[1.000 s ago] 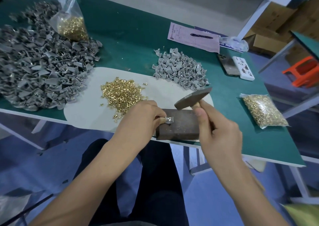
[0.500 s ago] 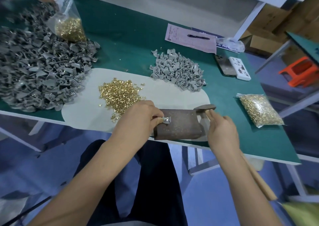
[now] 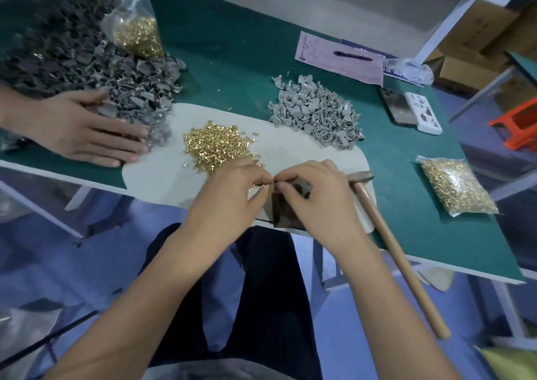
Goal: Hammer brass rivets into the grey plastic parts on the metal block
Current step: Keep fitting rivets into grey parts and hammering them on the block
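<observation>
2 hands meet over 1 dark metal block [image 3: 286,209] at the near edge of the green table [image 3: 232,51]. The left hand [image 3: 232,193] and right hand [image 3: 316,196] both have fingers curled, fingertips pinched together at the block's top left corner on something too small to make out. The block lies under the right hand, partly hidden by it.

1 hammer [image 3: 386,234] lies just right of the right hand, head on the pale mat [image 3: 162,176], wooden handle running off the table edge, untouched.

1 loose heap of brass rivets [image 3: 216,144] sits on the mat just beyond the left hand. 2 clear bags of rivets: 1 at far left [image 3: 136,31], 1 at right [image 3: 456,186].

2 piles of grey plastic parts: a small pile [image 3: 315,112] beyond the right hand, a large pile [image 3: 72,63] at far left. A 3rd hand [image 3: 84,129], another person's, lies flat with straight fingers against the large pile.

Further back: 1 pink form [image 3: 334,57] with 1 black pen [image 3: 353,56] on it, 1 phone [image 3: 396,105], 1 white box [image 3: 424,113]. Print unreadable.
</observation>
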